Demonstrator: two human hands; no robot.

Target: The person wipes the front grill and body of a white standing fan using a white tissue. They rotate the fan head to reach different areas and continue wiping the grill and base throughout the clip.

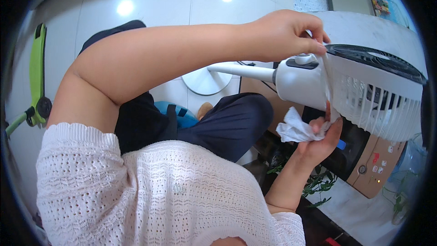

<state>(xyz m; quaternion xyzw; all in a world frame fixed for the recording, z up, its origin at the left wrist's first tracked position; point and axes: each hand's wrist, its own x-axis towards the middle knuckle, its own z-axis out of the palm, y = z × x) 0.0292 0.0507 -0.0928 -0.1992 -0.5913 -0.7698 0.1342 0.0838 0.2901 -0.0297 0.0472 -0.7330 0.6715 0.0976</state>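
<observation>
A white electric pedestal fan (pixel 302 83) leans across to the right, its cage with a black front ring (pixel 379 59) near the picture's right side. A thin white cloth or wipe (pixel 294 128) runs as a stretched strip through the gap between the fan's rear housing and its cage. At the upper end of that gap, my left hand (pixel 297 36) pinches the strip between thumb and fingers. Below, my right hand (pixel 322 135) grips the lower part, with a crumpled end hanging out to the left. Part of the strip is hidden by the fingers.
The fan's round base (pixel 205 83) rests on the tiled floor beyond my knees. Under the fan cage is a brown and black appliance (pixel 375 164) with stickers. Leafy plants (pixel 319 184) are beside my right forearm. A green scooter (pixel 37 71) stands far left.
</observation>
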